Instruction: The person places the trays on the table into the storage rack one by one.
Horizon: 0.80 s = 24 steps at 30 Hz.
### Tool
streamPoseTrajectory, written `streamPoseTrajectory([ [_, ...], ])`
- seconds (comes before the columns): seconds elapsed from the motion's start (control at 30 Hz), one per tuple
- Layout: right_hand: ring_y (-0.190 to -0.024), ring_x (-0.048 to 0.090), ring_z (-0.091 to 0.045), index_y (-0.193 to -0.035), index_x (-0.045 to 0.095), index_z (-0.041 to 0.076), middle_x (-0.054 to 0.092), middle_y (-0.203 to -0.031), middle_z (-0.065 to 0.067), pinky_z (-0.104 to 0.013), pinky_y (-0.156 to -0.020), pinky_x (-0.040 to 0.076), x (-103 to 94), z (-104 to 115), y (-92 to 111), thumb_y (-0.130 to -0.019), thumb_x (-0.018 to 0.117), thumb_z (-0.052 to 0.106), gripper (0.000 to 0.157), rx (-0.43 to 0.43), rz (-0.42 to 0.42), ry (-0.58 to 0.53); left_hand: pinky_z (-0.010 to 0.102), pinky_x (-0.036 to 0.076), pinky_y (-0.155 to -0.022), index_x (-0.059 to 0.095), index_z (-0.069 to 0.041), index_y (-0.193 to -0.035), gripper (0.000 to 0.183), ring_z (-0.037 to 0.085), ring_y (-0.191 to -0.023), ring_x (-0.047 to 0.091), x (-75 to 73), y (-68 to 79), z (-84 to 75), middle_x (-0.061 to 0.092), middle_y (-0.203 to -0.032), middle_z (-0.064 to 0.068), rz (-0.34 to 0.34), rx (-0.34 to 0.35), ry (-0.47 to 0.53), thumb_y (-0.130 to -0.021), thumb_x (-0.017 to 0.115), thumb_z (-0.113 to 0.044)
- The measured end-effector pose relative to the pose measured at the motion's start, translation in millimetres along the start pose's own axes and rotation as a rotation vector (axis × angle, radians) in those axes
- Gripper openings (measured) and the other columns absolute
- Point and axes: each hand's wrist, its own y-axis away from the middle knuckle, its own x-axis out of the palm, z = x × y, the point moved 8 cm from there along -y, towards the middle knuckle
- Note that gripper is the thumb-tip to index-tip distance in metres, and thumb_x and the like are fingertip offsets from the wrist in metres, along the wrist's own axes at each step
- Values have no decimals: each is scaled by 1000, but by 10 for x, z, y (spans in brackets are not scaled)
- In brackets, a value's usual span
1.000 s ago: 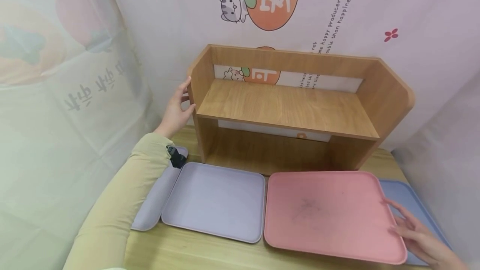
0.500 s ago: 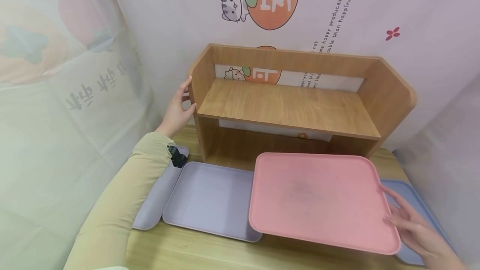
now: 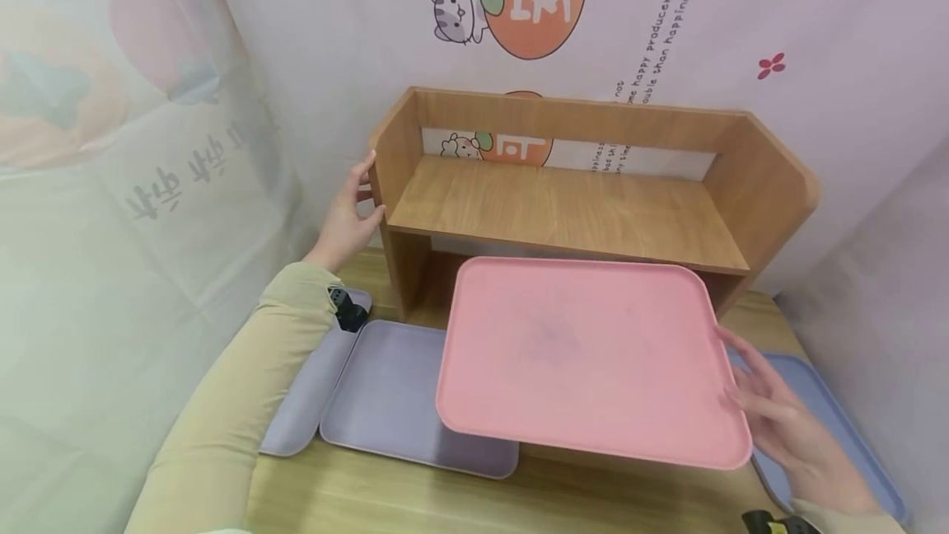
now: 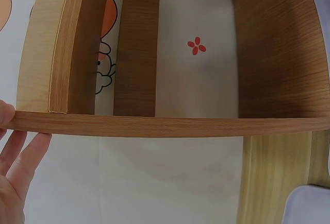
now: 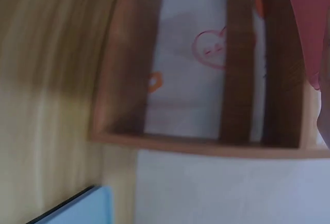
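Note:
A two-tier wooden desk shelf (image 3: 563, 204) stands against the back sheet. My left hand (image 3: 347, 219) grips the front edge of its left side panel, thumb on one face and fingers on the other; the left wrist view shows fingers (image 4: 26, 162) at that board. My right hand (image 3: 789, 427) pinches the right edge of a pink rectangular tray (image 3: 586, 361), thumb on top, the other fingers partly hidden beneath. Raised above the tabletop, the tray overlaps the shelf's lower opening in the head view. At the right wrist view's edge, only a strip of the tray (image 5: 309, 28) shows.
A lavender tray (image 3: 385, 402) lies front left, partly covered by the pink one. Beside it, another lavender tray (image 3: 304, 402) sits under my left forearm. A blue tray (image 3: 823, 427) rests at the right on the wooden table (image 3: 371, 493). Printed sheets (image 3: 334, 39) enclose the sides and back.
My right hand has lifted the pink tray and carried it left and toward the shelf, uncovering more of the blue tray. The left hand has stayed on the side panel.

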Motion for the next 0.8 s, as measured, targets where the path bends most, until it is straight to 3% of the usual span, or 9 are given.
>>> streamPoseTrajectory([
  [0.23, -116, 55, -33, -151, 10, 10, 47, -133, -24, -42, -94, 51, 166, 51, -292, -90, 9, -20, 68, -39, 32, 33, 52, 55, -81, 20, -23, -150, 77, 44, -116, 51, 1, 2, 3, 38, -135, 25, -10, 11, -10, -89, 57, 6],
  [0.63, -107, 59, -28, -148, 23, 10, 52, -127, -19, -38, -87, 55, 114, 134, -627, -94, 15, -17, 61, -144, -93, 40, 51, 55, -81, 19, -26, -150, 78, 43, -117, 50, 1, 19, 17, 39, -137, 23, -9, -4, -33, -89, 57, 4],
  [0.8, -101, 62, -26, -145, 30, 9, 54, -121, -19, -34, -84, 57, 17, 140, -659, -92, 17, -20, 61, -196, -204, 64, 51, 55, -82, 19, -27, -150, 78, 43, -118, 50, -2, 15, 12, 39, -138, 23, -12, -8, -31, -89, 57, 4],
])
